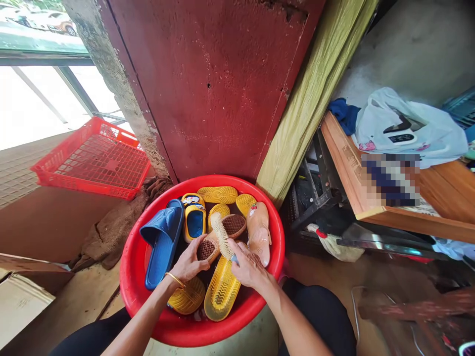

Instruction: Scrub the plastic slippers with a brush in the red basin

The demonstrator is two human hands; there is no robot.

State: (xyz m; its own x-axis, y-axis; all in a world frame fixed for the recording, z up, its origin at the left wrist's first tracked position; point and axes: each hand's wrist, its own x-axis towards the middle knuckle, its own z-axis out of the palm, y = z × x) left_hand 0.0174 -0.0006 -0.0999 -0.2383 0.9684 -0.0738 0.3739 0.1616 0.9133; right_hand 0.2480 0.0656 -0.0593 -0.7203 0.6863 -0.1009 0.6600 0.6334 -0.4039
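Observation:
My left hand (189, 262) is closed on the heel end of a tan shoe (234, 226), whose brown patterned sole faces up. A pale bristled scrub brush (220, 235) is gripped in my right hand (247, 264), its bristles beside the shoe's sole. Both hands are over a red basin (128, 262) of dark water. Around them are a blue slipper (163, 242), a yellow and blue clog (194, 217), a clear peach shoe (259, 232) and a yellow slipper (222, 289) sole up. Another yellow sole (187, 296) lies below my left wrist.
A red plastic crate (96, 160) stands at the left, near a brown cloth (111, 227) and a cardboard box (24, 301). Behind the basin is a dark red door (215, 89). To the right, a wooden tray (343, 173) carries a white plastic bag (411, 126).

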